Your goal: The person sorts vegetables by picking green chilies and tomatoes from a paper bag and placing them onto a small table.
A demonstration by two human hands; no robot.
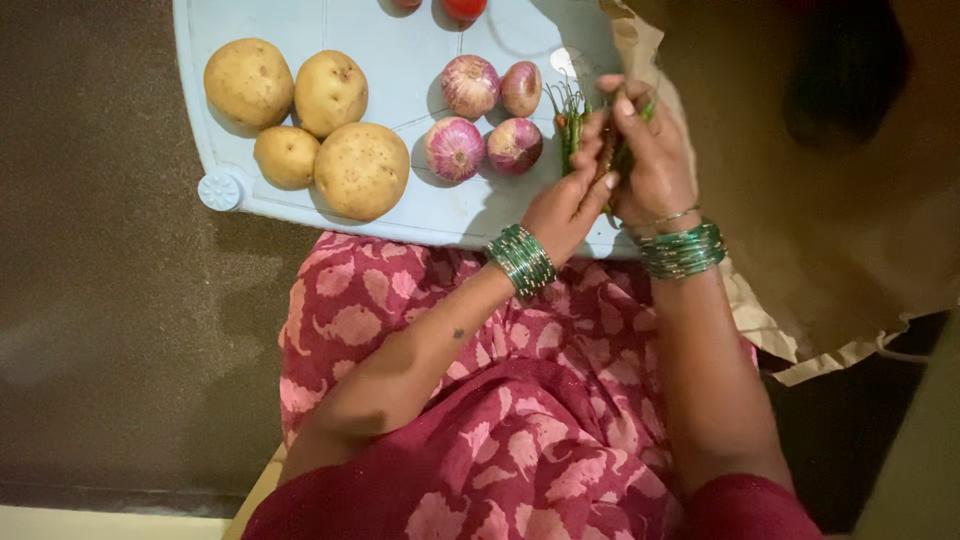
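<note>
Nearest the camera, a lap is covered by soft cloth in deep red, printed with pale pink leaf-like shapes, and both forearms are stretched forward over it. Each wrist is ringed by a thick stack of thin, glossy green bangles, with a single fine gold one above the stack on the right wrist. Just beyond the knees, the near edge of a pale blue plastic board is met; its surface is smooth, faintly grooved into panels, with a rounded corner and a small round knob at the near left. At the board's right edge, the left hand and the right hand are brought together, and their fingers are closed around a bunch of slim green chillies with thin curling stems, which is held just above the board's right side; the lower ends of the chillies are hidden between the hands. To the right of the hands, crumpled brown paper with a torn, ragged edge is spread. Just left of the chillies, four red onions with dry, papery, purple-striped skins are set in a tight cluster on the board. Further left, four potatoes are grouped, rounded and lumpy, with matt, speckled tan skins; the largest lies nearest. At the far edge, a red, glossy round thing is cut off by the frame. The floor around is dark, rough and grainy.
</note>
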